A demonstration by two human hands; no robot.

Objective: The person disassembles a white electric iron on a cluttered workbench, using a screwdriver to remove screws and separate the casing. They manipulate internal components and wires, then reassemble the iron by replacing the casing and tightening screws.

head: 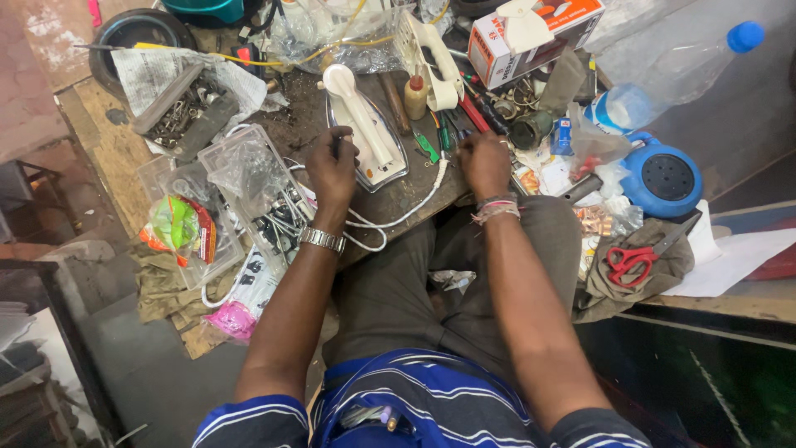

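Between the left hand (332,170) and right hand (485,162) a small patch of bench stays open, hemmed by the white iron (365,129), its cord (398,217), screwdrivers (452,124) and plastic bags (249,170).

The iron (365,124) lay on the bench (398,195) between the left hand (332,170) and right hand (485,162); scissors (634,261) lay far right, a bottle (663,79) behind them.

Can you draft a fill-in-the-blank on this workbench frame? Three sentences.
1. The left hand rests against a white clothes ____ lying on the bench.
2. The scissors on the cloth at the right have ____ handles.
3. The plastic bottle has a ____ cap.

Missing words: iron; red; blue
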